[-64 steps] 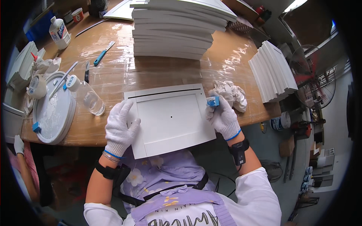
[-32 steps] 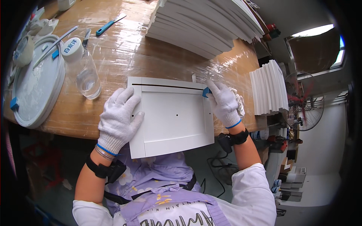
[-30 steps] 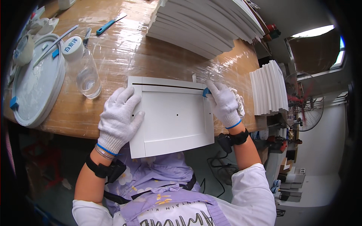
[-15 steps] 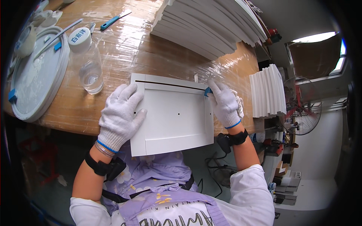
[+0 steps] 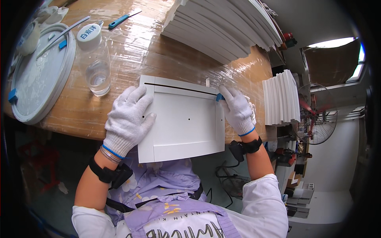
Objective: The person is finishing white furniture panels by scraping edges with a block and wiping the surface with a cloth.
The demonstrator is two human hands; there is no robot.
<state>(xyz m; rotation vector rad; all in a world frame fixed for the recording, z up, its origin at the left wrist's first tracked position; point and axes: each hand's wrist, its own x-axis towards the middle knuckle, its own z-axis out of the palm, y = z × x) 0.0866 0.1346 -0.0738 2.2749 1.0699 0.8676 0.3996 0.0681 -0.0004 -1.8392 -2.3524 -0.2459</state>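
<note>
A white framed panel [image 5: 182, 131], with a dark slot along its far side and small dark holes, lies at the table's near edge and sticks out over it. My left hand [image 5: 129, 117], in a white knit glove, rests on the panel's left edge, fingers stretched out and thumb spread across the frame. At the far right corner my gloved right hand [image 5: 238, 109] is closed on a small blue block [image 5: 219, 97], which touches the panel near the slot's right end. Part of the block is hidden by the fingers.
On the left stand a clear bottle [image 5: 97, 73] with a white cap and a round grey lid [image 5: 43, 89] bearing blue blocks and a stick. A blue-handled knife [image 5: 119, 21] lies farther back. White panels [image 5: 220, 29] are stacked behind, with another stack [image 5: 281, 97] at right, near a fan [image 5: 317, 113].
My right hand and the blue block stay almost in place at the far right corner. The whole view has shifted slightly; the panel and left hand keep their places.
</note>
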